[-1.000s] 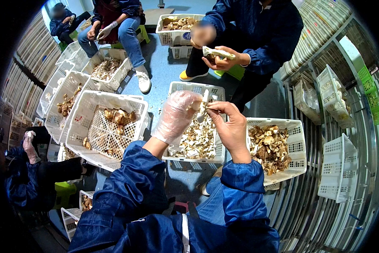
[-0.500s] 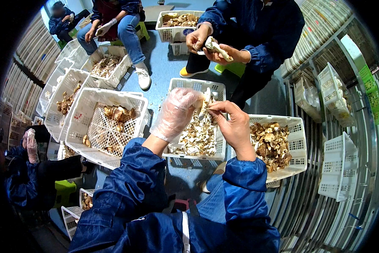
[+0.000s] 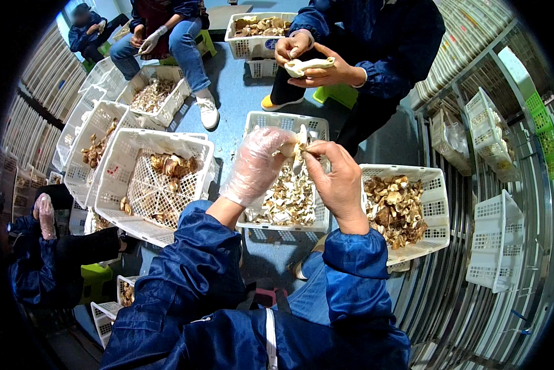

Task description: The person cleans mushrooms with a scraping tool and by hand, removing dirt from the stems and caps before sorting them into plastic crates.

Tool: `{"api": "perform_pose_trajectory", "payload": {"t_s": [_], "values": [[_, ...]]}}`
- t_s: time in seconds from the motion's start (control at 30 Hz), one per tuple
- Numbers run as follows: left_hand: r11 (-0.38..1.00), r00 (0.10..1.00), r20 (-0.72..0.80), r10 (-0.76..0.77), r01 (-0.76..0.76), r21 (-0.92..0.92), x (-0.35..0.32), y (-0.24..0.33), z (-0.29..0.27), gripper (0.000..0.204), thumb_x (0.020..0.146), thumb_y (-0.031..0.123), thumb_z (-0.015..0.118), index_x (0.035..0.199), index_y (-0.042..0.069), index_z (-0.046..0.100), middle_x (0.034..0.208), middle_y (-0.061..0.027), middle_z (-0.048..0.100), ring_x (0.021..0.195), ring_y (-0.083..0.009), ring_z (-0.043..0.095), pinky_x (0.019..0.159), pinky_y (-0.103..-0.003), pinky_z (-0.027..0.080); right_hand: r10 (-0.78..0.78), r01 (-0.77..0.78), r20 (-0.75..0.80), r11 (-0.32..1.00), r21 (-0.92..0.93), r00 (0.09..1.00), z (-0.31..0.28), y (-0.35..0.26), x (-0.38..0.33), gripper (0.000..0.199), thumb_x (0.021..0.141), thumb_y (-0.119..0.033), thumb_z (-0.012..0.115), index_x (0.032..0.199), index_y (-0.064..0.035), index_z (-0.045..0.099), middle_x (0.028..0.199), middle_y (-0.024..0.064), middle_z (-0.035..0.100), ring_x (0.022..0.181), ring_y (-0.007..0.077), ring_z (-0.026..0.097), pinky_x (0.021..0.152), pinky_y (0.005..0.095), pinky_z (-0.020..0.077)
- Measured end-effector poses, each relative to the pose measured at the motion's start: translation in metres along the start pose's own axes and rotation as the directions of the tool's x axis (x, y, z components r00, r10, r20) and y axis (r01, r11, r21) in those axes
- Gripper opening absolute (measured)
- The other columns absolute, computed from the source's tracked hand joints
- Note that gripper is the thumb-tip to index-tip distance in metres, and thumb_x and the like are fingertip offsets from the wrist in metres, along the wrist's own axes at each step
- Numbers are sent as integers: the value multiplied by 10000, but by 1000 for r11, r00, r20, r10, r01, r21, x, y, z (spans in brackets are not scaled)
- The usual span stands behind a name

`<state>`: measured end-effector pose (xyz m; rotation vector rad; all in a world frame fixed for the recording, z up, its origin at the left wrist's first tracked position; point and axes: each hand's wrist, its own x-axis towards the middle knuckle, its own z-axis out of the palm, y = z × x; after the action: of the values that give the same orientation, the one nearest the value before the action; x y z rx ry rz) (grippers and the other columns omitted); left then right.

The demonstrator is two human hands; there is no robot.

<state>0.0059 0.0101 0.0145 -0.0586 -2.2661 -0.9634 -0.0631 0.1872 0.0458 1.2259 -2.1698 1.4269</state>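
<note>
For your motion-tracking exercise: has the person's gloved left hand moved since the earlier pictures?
No. The gloved left hand sits over the left part of the middle white basket, as before, holding the pale mushroom.

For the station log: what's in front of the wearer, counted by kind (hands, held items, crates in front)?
Gloved left hand: 1
Bare right hand: 1
Pale mushroom pinched between both hands: 1
White mesh crates: 3 (left crate, middle crate, right crate)
Total: 6
</note>
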Motion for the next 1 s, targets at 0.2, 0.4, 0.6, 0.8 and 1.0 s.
{"api": "perform_pose_trajectory", "payload": {"t_s": [0.2,0.4,0.6,0.8,1.0], "values": [[754,912,205,-356,410,-513,-2,3,5,338,842,-70,679,1165,31,671,1081,-73,700,1023,-187,698,906,-326,556,249,-216,-58,917,336,967,6,0,0,95,937,-81,738,983,-19,681,942,79,753,873,163,720,796,311,551],[285,873,308,-378,426,-859,-3,-4,8,437,842,-51,733,1250,69,633,1161,-41,680,1128,-161,659,970,-310,533,334,-286,-146,917,277,931,6,16,-1,115,940,-116,749,981,-26,691,908,77,756,872,159,726,808,315,557],[50,802,412,-431,478,-877,-3,-3,2,596,885,159,824,1412,77,557,1311,-68,667,1180,-205,661,983,-392,561,370,-339,72,900,-273,926,-3,23,-6,79,926,-115,695,980,-67,663,910,158,722,879,355,715,769,455,553],[18,776,459,-432,516,-856,-4,-3,4,532,924,272,788,1373,75,580,1251,-83,690,1105,-243,690,966,-422,567,330,-219,194,871,-440,924,0,22,-14,146,834,-54,660,974,-87,679,927,142,715,955,359,682,820,494,544],[43,672,501,-546,619,-784,-10,-22,30,321,953,129,627,1269,83,598,1056,-12,605,925,-160,590,798,-290,498,344,-172,376,891,-421,860,4,33,-40,147,806,-116,678,927,-77,753,950,129,724,1003,343,684,875,504,548]]}}
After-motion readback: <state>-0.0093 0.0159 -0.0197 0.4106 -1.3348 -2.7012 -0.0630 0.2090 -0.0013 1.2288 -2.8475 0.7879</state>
